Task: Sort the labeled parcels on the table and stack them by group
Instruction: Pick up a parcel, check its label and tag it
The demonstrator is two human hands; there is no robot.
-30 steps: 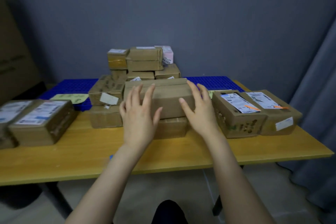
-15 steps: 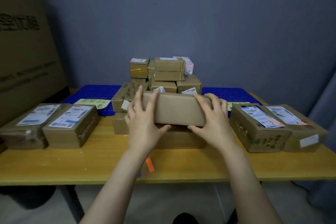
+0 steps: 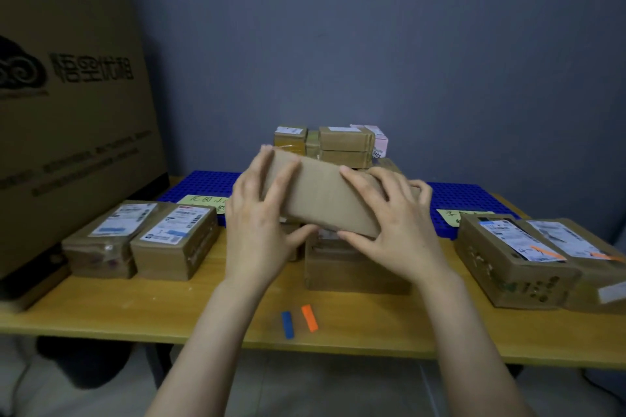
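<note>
Cardboard-brown and plain on the face shown, the held parcel point(image 3: 325, 200) is clamped between both hands above the wooden table point(image 3: 203, 311). The left hand point(image 3: 261, 223) wraps its raised left end, fingers spread over the front, thumb beneath; the right hand point(image 3: 393, 223) closes on the lower right end the same way. Its long axis runs left to right, tilted down toward the right. Directly beneath the grip sits another brown parcel point(image 3: 352, 271). Below the wrists lie an orange tape strip point(image 3: 309, 317) and a blue tape strip point(image 3: 288, 324).
</note>
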